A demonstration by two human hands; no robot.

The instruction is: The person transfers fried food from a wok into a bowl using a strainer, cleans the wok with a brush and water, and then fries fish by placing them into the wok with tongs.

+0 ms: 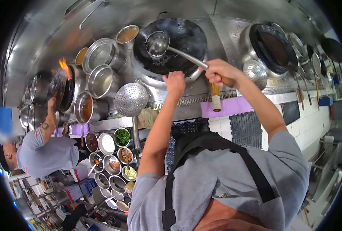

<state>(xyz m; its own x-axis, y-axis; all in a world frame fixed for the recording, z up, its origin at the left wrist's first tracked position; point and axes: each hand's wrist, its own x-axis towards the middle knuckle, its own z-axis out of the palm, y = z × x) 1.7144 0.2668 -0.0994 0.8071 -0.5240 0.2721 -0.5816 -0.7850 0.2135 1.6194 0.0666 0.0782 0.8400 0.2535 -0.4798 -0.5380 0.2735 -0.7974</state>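
Note:
A large black wok sits on the stove with a little steam over its dark surface. My right hand is wrapped round the wooden-ended handle of a metal ladle, whose bowl is over the wok, with liquid falling beneath it. My left hand is at the wok's near rim, fingers pressed on the edge; what lies under them is hard to see. Below the rim, between my hands, is a bamboo brush. A perforated skimmer lies left of my left forearm.
Metal pots stand left of the wok, with bowls of ingredients below them. A co-worker at far left holds a pan beside a flame. Right are a second wok, another skimmer and a purple cloth.

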